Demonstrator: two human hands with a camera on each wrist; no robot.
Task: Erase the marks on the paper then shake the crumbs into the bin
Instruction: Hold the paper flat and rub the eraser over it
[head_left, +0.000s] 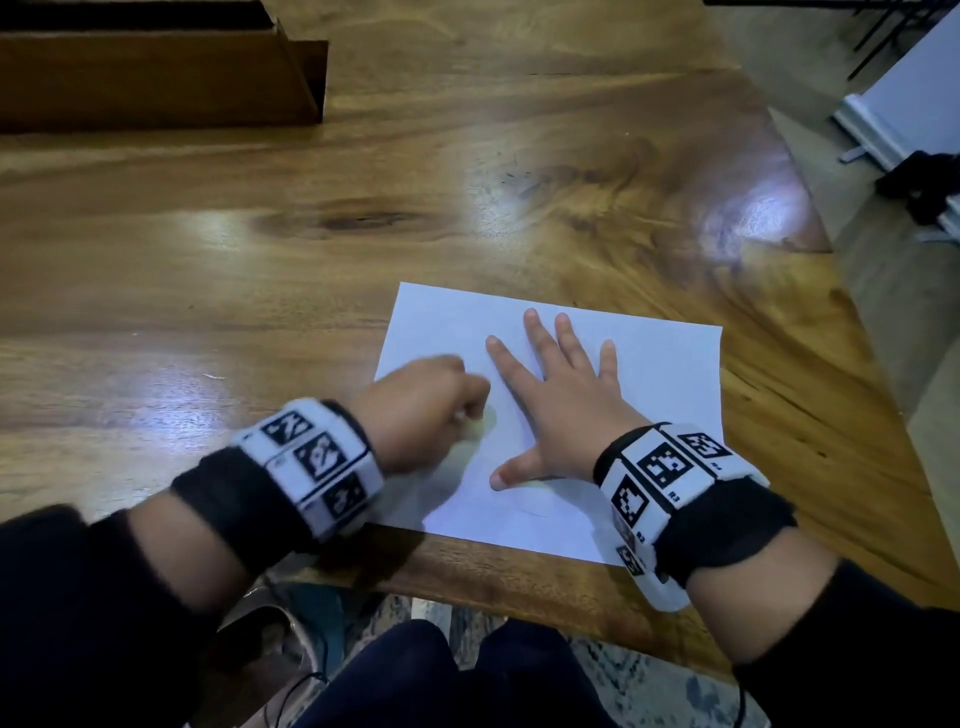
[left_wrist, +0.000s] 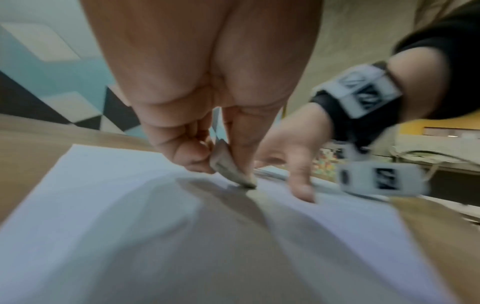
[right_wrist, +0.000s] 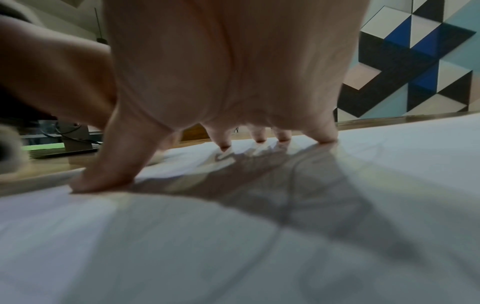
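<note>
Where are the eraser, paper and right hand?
eraser (left_wrist: 228, 170), left wrist view, its grey side.
paper (head_left: 670, 374), head view, bare right part.
right hand (head_left: 566, 410), head view, back of the hand.

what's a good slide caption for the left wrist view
Left hand pinches a small eraser against the white paper while the right hand presses the sheet flat.

1. Overhead light leaves white glare on my table (head_left: 545, 171).
2. My left hand (head_left: 421, 410) is motion-blurred.
3. Wrist views are dim and soft, with shadows spreading across the paper (left_wrist: 103, 205).
</note>
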